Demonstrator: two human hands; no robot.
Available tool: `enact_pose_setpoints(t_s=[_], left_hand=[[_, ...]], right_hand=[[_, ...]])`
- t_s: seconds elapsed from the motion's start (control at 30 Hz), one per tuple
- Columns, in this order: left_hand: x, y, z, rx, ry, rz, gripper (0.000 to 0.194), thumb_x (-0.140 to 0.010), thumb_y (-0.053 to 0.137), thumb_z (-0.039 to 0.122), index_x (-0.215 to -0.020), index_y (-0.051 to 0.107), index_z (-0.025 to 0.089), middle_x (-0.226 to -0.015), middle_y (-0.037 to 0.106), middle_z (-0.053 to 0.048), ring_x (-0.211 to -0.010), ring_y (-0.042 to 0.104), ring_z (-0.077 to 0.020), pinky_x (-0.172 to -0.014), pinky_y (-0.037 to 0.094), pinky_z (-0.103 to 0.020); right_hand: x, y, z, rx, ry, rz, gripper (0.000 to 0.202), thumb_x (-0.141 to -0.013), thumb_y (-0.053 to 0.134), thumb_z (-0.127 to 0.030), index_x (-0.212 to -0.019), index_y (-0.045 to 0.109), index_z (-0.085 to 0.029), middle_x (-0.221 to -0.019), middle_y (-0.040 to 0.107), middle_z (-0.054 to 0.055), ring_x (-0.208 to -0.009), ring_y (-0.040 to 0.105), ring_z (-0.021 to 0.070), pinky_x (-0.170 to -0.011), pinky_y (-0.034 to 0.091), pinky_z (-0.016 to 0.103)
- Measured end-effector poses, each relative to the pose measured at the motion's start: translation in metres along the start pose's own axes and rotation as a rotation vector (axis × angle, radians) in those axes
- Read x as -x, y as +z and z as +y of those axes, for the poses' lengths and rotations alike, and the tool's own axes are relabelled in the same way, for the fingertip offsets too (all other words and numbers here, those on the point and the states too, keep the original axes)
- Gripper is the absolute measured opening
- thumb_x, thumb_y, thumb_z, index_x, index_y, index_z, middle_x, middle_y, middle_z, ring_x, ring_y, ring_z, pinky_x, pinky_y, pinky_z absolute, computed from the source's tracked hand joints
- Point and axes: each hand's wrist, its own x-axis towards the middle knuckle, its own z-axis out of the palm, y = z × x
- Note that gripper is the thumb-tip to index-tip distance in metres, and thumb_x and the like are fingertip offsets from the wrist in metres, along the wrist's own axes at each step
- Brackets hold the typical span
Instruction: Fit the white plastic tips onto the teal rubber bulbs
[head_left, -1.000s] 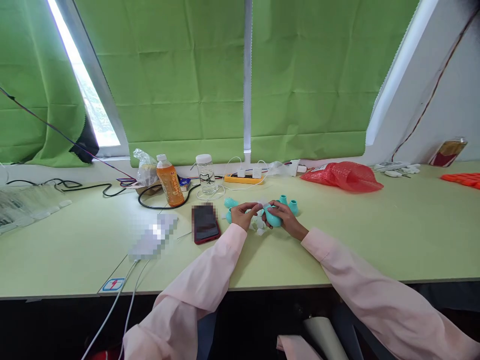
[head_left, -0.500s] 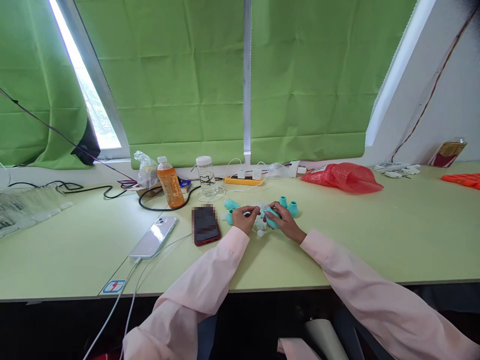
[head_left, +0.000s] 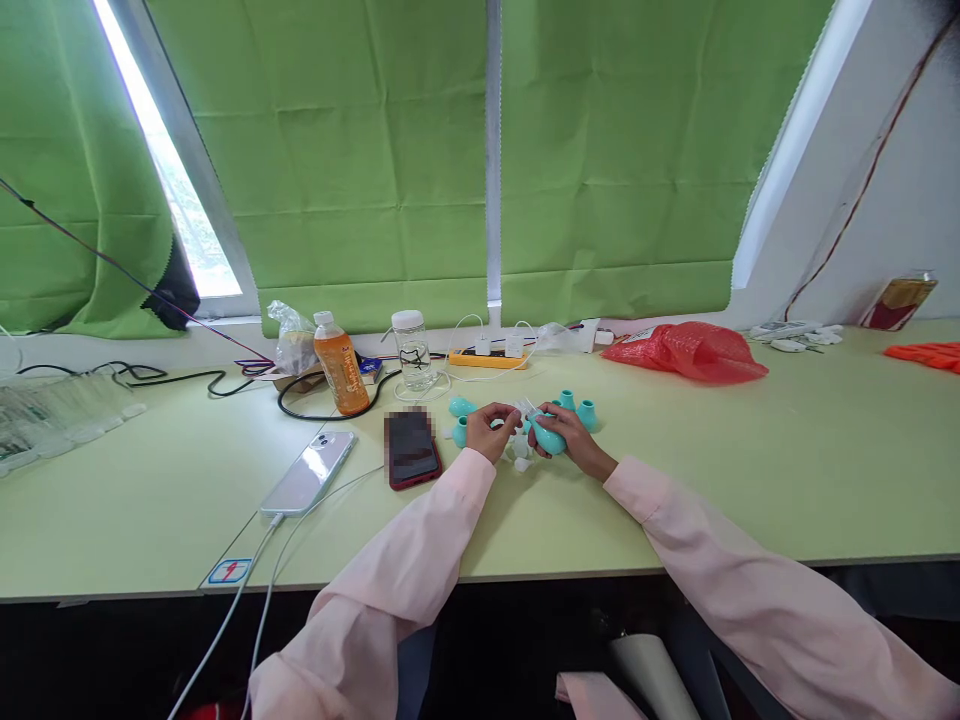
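My right hand [head_left: 574, 438] is wrapped around a teal rubber-like bulb [head_left: 550, 440], its narrow end tilted up and to the left. Thumb and fingers of my left hand [head_left: 489, 430] pinch together at a small clear plastic piece [head_left: 524, 407] by the bulb's narrow end. Whether that piece touches the bulb, I cannot tell. Below and between the hands, several small whitish translucent pieces [head_left: 521, 455] lie on the table. Other teal bulbs sit close by: one lying on its side [head_left: 461, 406], one beside my left hand [head_left: 460, 432], and several behind my right hand [head_left: 586, 415].
Left of my hands lie a dark-screened phone [head_left: 412, 450] and a pale phone [head_left: 311, 473] with a white cable. Behind stand an orange drink bottle [head_left: 341, 368], a clear jar [head_left: 412, 355] and a yellow power strip [head_left: 487, 360]. A red plastic bag [head_left: 682, 352] lies at back right.
The bulb in my right hand has turned, its round end now showing more fully and lower right. Its narrow end and the clear piece show more plainly. My left hand has barely moved.
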Motion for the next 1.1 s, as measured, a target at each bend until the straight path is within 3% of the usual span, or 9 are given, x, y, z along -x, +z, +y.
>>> enact_pose_setpoints(t_s=[0.47, 0.67, 0.97, 1.1], left_hand=[[-0.003, 0.0, -0.001, -0.002, -0.042, 0.059, 0.007, -0.055, 0.059, 0.017, -0.052, 0.057, 0.012, -0.046, 0.057, 0.0, -0.042, 0.052, -0.0095, -0.045, 0.045, -0.022], [-0.006, -0.003, -0.014, 0.01, -0.049, 0.08, 0.009, -0.054, 0.061, 0.02, -0.055, 0.059, 0.011, -0.063, 0.064, -0.005, -0.051, 0.059, -0.013, -0.053, 0.05, -0.027], [-0.012, -0.01, -0.021, -0.143, -0.087, 0.117, 0.015, -0.06, 0.061, 0.017, -0.051, 0.051, 0.011, -0.048, 0.056, 0.002, -0.044, 0.055, -0.0105, -0.05, 0.049, -0.025], [-0.015, -0.015, -0.022, -0.31, -0.051, 0.067, 0.018, -0.072, 0.057, 0.02, -0.058, 0.052, 0.01, -0.055, 0.054, 0.003, -0.052, 0.054, -0.0081, -0.054, 0.046, -0.024]], right_hand=[[0.006, 0.008, 0.004, 0.255, -0.11, 0.227, 0.025, -0.073, 0.048, -0.044, -0.08, 0.043, -0.02, -0.065, 0.054, 0.0, -0.051, 0.046, 0.0118, -0.046, 0.037, 0.024], [0.004, 0.008, 0.009, 0.351, -0.123, 0.239, 0.023, -0.074, 0.046, -0.042, -0.079, 0.044, -0.019, -0.066, 0.053, -0.001, -0.049, 0.044, 0.0099, -0.044, 0.036, 0.022], [0.005, 0.008, 0.01, 0.405, -0.127, 0.239, 0.02, -0.074, 0.048, -0.038, -0.081, 0.045, -0.019, -0.067, 0.053, 0.0, -0.049, 0.042, 0.0095, -0.043, 0.035, 0.022], [0.004, 0.007, 0.01, 0.383, -0.117, 0.242, 0.022, -0.072, 0.051, -0.038, -0.082, 0.046, -0.019, -0.068, 0.053, 0.0, -0.049, 0.042, 0.0097, -0.041, 0.035, 0.022]])
